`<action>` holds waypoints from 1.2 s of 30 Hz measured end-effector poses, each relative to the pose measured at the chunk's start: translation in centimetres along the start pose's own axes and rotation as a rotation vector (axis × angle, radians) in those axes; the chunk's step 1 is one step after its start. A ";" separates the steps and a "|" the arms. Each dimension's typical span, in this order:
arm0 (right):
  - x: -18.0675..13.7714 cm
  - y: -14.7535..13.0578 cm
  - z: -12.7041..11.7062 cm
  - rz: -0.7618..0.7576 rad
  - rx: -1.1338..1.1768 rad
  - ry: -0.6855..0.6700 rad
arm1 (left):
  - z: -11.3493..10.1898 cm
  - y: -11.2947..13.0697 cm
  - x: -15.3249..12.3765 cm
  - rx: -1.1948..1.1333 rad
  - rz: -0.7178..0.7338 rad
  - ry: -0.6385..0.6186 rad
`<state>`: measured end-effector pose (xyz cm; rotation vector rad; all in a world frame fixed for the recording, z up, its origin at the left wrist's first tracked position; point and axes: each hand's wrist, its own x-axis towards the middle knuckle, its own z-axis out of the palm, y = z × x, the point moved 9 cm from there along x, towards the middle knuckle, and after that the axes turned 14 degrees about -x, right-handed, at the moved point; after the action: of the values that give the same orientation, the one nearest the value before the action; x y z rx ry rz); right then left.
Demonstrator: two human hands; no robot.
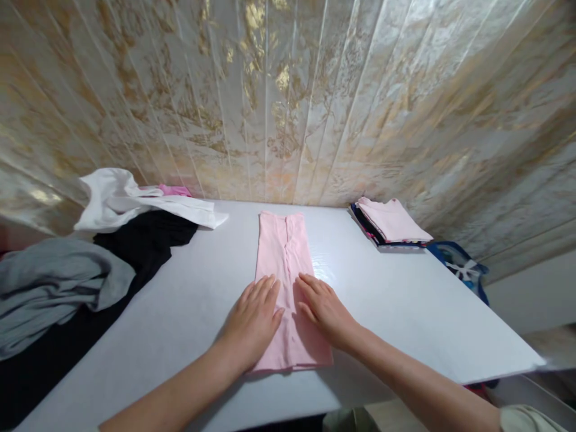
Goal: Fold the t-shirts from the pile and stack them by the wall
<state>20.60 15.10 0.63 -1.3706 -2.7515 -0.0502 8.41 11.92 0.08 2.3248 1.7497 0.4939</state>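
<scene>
A pink garment (284, 258), folded into a long narrow strip, lies lengthwise on the white table (202, 336) in front of me. Its two side edges meet near a line down the middle. My left hand (256, 315) rests flat on its left side, fingers stretched forward. On the right side of the same cloth, my right hand (324, 309) lies with its fingers extended and palm down. Both hands touch the fabric without gripping it. The cloth beneath the palms is hidden.
At the back right stands a stack of folded clothes (389, 222), pink on top. Loose grey (58, 288), black (150, 237) and white (112, 198) garments heap along the left. A patterned curtain (288, 102) hangs behind the table. Past the right edge sits a blue bag (463, 267).
</scene>
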 end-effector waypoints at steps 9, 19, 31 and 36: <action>-1.8 -0.8 2.3 -0.014 -0.081 -0.041 | 0.9 -3.0 -1.7 0.064 -0.072 -0.038; 0.3 -1.6 0.0 -0.015 -0.029 0.004 | -1.3 -1.9 -0.1 0.122 -0.055 0.016; 0.1 -2.1 1.6 -0.011 -0.014 -0.018 | -1.0 -5.2 -1.1 0.096 -0.097 -0.074; 0.0 -2.2 1.5 -0.018 -0.021 -0.001 | -2.6 -2.9 0.8 0.094 -0.126 0.011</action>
<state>18.75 13.90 -0.83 -1.3509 -2.7726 -0.0797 5.05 13.35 1.59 2.2570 1.9501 0.4132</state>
